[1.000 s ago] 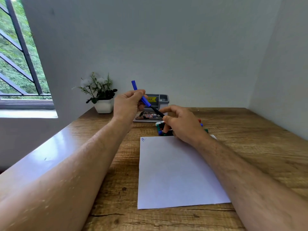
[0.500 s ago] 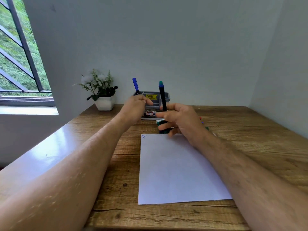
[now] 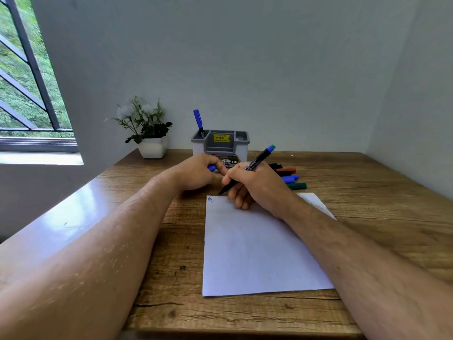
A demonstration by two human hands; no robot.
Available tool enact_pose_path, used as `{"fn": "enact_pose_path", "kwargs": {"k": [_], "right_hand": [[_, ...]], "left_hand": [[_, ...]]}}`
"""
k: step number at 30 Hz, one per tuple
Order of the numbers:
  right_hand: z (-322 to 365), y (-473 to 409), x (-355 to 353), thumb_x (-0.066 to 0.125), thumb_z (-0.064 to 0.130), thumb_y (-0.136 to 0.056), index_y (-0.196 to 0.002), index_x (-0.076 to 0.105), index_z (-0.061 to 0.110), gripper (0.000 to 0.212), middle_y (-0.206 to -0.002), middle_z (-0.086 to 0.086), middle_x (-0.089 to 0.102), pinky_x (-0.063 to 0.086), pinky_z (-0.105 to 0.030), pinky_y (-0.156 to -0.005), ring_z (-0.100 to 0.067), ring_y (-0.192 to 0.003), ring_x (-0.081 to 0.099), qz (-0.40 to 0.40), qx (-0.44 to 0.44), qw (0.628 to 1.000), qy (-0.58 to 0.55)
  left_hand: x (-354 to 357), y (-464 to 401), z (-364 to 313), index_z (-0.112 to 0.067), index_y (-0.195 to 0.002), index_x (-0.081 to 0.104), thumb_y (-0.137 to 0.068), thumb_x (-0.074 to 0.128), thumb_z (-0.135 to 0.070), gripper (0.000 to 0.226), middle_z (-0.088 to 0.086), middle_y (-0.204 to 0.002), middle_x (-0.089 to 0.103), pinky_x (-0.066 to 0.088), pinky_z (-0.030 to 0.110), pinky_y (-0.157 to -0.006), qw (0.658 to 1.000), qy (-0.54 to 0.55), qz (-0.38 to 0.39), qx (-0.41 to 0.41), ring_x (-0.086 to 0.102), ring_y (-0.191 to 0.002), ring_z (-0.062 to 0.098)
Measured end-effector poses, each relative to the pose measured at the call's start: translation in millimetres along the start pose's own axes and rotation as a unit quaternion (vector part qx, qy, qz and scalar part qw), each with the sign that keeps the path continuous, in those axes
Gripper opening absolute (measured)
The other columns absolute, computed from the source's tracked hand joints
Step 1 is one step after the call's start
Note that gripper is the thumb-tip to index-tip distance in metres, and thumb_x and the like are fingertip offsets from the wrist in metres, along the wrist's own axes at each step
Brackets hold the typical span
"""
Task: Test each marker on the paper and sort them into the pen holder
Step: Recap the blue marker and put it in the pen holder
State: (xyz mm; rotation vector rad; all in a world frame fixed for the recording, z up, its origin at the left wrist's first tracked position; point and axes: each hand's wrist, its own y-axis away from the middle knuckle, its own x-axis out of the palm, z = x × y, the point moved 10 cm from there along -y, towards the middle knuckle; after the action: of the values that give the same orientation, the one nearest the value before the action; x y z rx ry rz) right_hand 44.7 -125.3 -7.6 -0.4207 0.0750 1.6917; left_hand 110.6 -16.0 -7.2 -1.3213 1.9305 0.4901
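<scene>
Head view: the right hand (image 3: 255,185) grips a black marker (image 3: 247,169) in closed fingers, tip slanting down just above the paper's (image 3: 257,253) far edge. Left of that grip, the left hand (image 3: 196,173) pinches a blue cap (image 3: 211,168). Beyond both stands the pen holder (image 3: 220,143), a blue marker (image 3: 198,122) upright inside. Loose markers (image 3: 290,179) lie right of the grip.

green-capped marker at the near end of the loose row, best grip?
Take the green-capped marker mid-barrel, pinching from above. It lies flat on the table, nearest the paper, so its near side is clear; the blue-capped marker lies close behind it.
</scene>
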Motion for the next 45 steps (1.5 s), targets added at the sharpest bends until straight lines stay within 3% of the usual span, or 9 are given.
{"fn": "enact_pose_path", "kwargs": {"k": [3,7,12,16,24,34,45], "right_hand": [[1,1,2,0.057,0.01,-0.096,-0.082,0.061,0.01,0.015,-0.074,-0.019,0.071,0.049,-0.027,-0.047,-0.024,-0.054,0.062,0.004,0.003,1.0,0.003],[2,1,-1,0.057,0.01,-0.094,-0.071,0.054,0.016,0.023,-0.069,-0.015,0.068,0.045,-0.025,-0.043,-0.019,-0.048,0.057,-0.011,0.0,0.999,0.038],[2,1,-3,0.058,0.015,-0.093,-0.073,0.056,0.016,0.021,-0.066,-0.011,0.067,0.043,-0.022,-0.043,-0.014,-0.047,0.053,-0.02,0.005,0.997,0.073],[2,-1,-3,0.06,0.017,-0.093,-0.07,0.053,0.018,0.025,-0.064,-0.008,0.068,0.042,-0.021,-0.042,-0.011,-0.044,0.053,-0.024,0.0,0.997,0.076],[3,-1,-2,0.06,0.017,-0.094,-0.07,0.054,0.019,0.025,-0.064,-0.008,0.067,0.042,-0.021,-0.043,-0.011,-0.043,0.052,-0.024,0.003,0.997,0.075],[4,0,0,0.06,0.018,-0.093,-0.075,0.058,0.017,0.019,-0.067,-0.006,0.07,0.046,-0.02,-0.046,-0.01,-0.046,0.055,-0.027,-0.003,0.992,0.123],[2,-3,-5,0.061,0.018,-0.09,-0.072,0.058,0.014,0.019,-0.063,-0.005,0.069,0.043,-0.019,-0.045,-0.008,-0.044,0.054,-0.045,-0.003,0.991,0.127]], "left_hand": [[6,0,-2,-0.025,-0.093,0.067,-0.084,0.076,-0.015,0.016,-0.006,-0.098,0.064,0.041,0.029,-0.08,0.999,-0.024,0.026,0.002,0.057,-0.089,0.009],[8,0,-1,-0.026,-0.093,0.068,-0.081,0.078,-0.014,0.02,-0.006,-0.099,0.065,0.04,0.032,-0.085,0.999,-0.024,0.037,-0.005,0.058,-0.092,0.01],[7,2,-2,-0.023,-0.092,0.07,-0.079,0.081,-0.021,0.018,-0.006,-0.097,0.066,0.041,0.029,-0.079,0.999,0.005,0.046,-0.005,0.06,-0.09,0.01],[10,0,-2,-0.027,-0.087,0.067,-0.077,0.083,-0.022,0.019,-0.006,-0.099,0.065,0.042,0.035,-0.089,0.998,-0.036,0.05,-0.003,0.058,-0.095,0.013],[10,1,-4,-0.024,-0.09,0.069,-0.079,0.081,-0.022,0.016,-0.002,-0.097,0.069,0.047,0.035,-0.091,0.998,-0.031,0.047,0.01,0.063,-0.094,0.016],[13,3,-8,-0.027,-0.086,0.066,-0.079,0.079,-0.017,0.018,-0.004,-0.094,0.066,0.041,0.03,-0.077,0.997,-0.06,0.048,0.006,0.059,-0.088,0.012],[13,1,-8,-0.027,-0.086,0.067,-0.078,0.081,-0.018,0.019,-0.004,-0.093,0.067,0.045,0.034,-0.085,0.998,-0.048,0.049,0.013,0.06,-0.089,0.014]]}}
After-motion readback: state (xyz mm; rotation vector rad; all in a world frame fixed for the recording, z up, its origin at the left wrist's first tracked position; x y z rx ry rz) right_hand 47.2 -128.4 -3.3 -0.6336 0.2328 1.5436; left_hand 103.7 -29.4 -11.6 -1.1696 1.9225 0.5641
